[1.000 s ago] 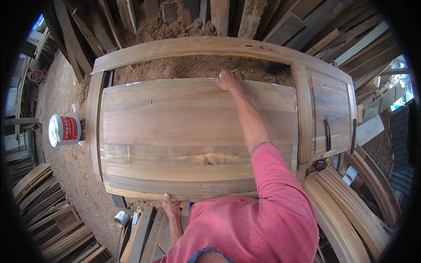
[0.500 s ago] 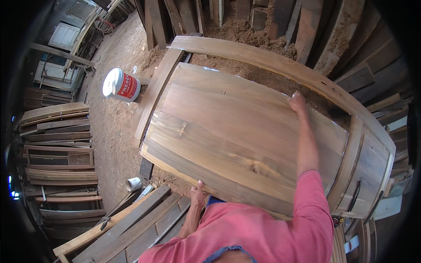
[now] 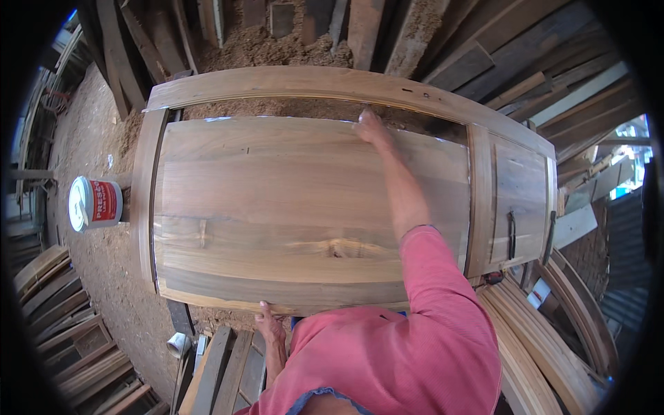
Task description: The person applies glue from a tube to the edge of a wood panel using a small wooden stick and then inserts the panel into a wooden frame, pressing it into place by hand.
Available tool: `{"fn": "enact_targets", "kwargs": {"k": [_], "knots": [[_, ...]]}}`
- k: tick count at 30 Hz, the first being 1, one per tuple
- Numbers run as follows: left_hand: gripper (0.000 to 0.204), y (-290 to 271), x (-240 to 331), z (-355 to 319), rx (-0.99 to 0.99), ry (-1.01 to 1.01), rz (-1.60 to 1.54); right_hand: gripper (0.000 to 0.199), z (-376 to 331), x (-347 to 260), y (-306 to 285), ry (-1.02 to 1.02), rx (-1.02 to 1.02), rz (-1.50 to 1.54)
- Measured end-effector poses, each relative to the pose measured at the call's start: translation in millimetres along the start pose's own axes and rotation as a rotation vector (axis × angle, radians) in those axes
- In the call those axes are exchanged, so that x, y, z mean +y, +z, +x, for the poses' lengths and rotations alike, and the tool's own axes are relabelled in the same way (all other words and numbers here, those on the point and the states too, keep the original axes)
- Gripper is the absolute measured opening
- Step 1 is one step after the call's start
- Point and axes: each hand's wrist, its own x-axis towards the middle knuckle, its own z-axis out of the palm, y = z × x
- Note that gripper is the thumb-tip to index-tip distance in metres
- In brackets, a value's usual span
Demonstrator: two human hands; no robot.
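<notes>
A large wooden door panel [image 3: 290,187] lies flat inside a wooden door frame [image 3: 304,79], with an open gap along the frame's far rail. White residue shows on the panel's far edge. My right hand [image 3: 370,126] is closed over that far edge, right of its middle, the arm stretched across the panel. At the near edge, my left hand [image 3: 268,321] has its thumb on the panel's upper side; its fingers are mostly hidden beneath. A smaller panel [image 3: 517,200] is fitted in the frame's right end, and a dark curved strip [image 3: 512,235] rests on it.
A white bucket with a red label [image 3: 97,203] stands left of the frame on the sawdust-strewn floor. A white cup [image 3: 178,344] lies near the frame's left front. Planks [image 3: 456,72] lean along the far side. Timber stacks [image 3: 539,339] lie at right and left.
My view has turned, so the door frame appears straighter and further left. Both hands stay at about the same places on the panel's edges.
</notes>
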Motion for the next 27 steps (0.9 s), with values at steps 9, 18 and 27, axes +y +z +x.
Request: {"fn": "enact_targets", "kwargs": {"k": [9, 18, 27], "knots": [[0.043, 14.6, 12.1, 1.4, 0.006, 0.013, 0.051, 0.067, 4.6, -2.6, -19.6, 0.157, -0.154, 0.047], [0.048, 20.9, 14.9, -0.1, 0.016, 0.012, 0.062, 0.058, 1.5, -18.5, -22.5, 0.213, -0.144, 0.034], [0.048, 20.0, 26.8, -10.9, 0.045, -0.026, 0.089, 0.053, -16.8, -29.2, -27.6, 0.222, -0.122, 0.043]]}}
